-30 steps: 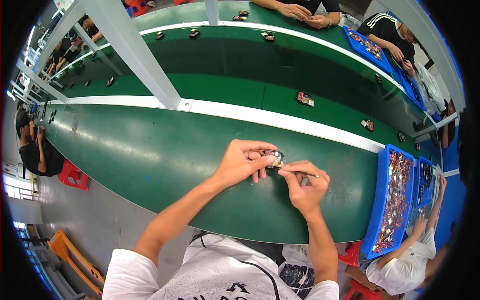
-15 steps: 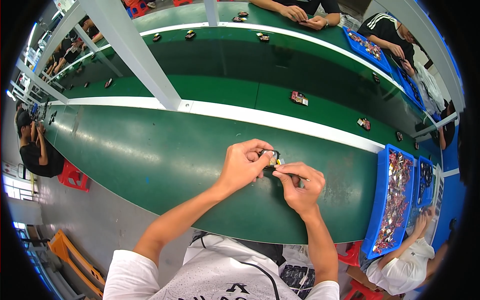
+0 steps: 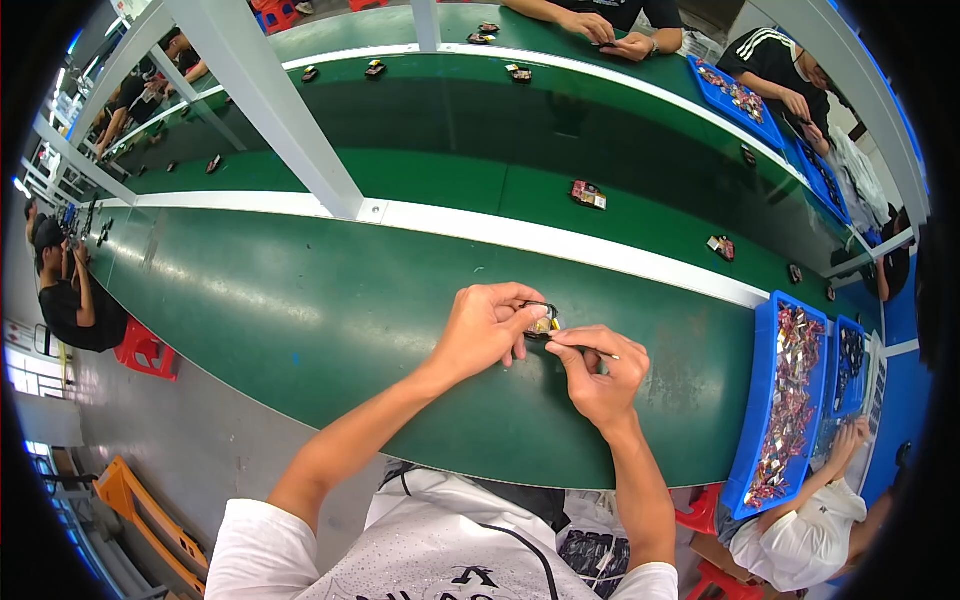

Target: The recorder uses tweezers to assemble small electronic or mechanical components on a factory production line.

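My left hand point(image 3: 487, 325) is closed on a small black-framed electronic part point(image 3: 541, 325) with yellow and silver pieces inside, held just over the green bench. Its thumb lies across the open face of the part. Against the right lower edge of it, the fingertips of my right hand point(image 3: 603, 375) are pinched together around a thin stick-like tool point(image 3: 613, 356). Only one end of that tool sticks out past the fingers; its exact kind does not show, and its other end is hidden at the part.
On my right a long blue tray point(image 3: 757, 400) holds many small reddish and silver pieces, beside a smaller blue bin point(image 3: 851, 365) of black parts. Beyond the bench's white rail, a green conveyor point(image 3: 450, 180) carries black-cased assemblies point(image 3: 588, 195). A white post point(image 3: 270, 100) rises at the rail. Co-workers sit around.
The assemblies on the conveyor have shifted slightly left. Both my hands keep nearly the same place on the part, with only a small movement of the fingers.
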Demonstrator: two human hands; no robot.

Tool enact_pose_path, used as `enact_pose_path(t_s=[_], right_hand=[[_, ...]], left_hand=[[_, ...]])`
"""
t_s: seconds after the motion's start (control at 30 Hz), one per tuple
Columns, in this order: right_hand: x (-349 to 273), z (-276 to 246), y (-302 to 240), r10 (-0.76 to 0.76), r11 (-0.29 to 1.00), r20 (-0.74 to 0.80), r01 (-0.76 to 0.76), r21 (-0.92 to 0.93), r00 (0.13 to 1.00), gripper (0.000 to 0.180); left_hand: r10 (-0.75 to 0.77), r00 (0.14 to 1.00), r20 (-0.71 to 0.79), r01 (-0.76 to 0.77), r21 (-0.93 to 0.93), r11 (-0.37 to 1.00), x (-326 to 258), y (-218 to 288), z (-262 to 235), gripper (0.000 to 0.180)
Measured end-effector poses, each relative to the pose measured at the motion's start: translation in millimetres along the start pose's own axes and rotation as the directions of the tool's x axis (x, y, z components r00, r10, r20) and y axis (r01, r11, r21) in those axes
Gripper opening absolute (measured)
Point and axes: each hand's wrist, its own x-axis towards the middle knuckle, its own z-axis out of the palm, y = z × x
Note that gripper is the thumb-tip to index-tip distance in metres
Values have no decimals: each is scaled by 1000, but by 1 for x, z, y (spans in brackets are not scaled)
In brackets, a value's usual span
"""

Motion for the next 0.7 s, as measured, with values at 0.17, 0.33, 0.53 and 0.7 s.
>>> enact_pose_path(t_s=[0.17,0.33,0.53,0.7], right_hand=[[-1,0,-2,10,1000,-4,-10,-4,1000,13],[1,-3,-3,4,1000,5,-4,-26,1000,13],[1,-5,-7,17,999,28,-16,-32,999,14],[6,-3,-15,7,999,2,-7,-48,1000,15]], left_hand=[[-13,1000,-7,13,5,1000,0,0,3,21],[67,996,-65,-61,85,994,-2,-4,12,20],[154,979,-137,-130,169,977,-5,-10,18,17],[215,967,-135,-185,209,960,-3,-2,9,16]])
